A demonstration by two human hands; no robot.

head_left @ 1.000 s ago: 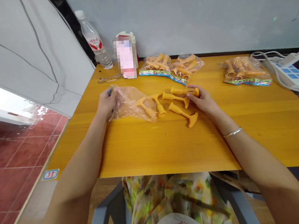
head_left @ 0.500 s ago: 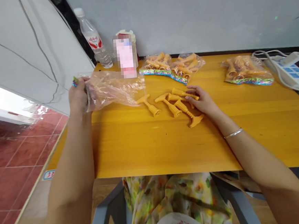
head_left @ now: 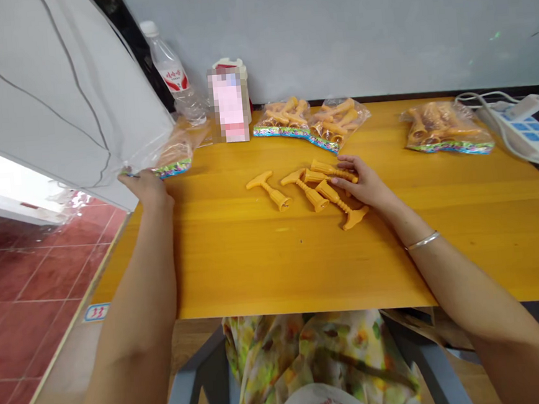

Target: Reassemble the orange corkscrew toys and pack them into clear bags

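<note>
My left hand is at the table's left side, pinching a corner of a clear plastic bag with a coloured printed strip. The bag lies flattened and holds nothing visible. My right hand rests on a loose group of orange plastic T-shaped pieces with flared bell ends. Its fingers lie across the piece nearest the back, and another piece sits just below the palm. A further piece lies apart to the left.
Three sealed bags of orange pieces stand along the table's back edge, with a pixelated carton and a water bottle. A power strip sits back right. A white panel rises beyond the yellow wooden table.
My left hand has moved left and lowered, and the plastic bag has gone from lifted and bulging to lying flat near the back left. My right hand and the orange pieces have barely moved.
</note>
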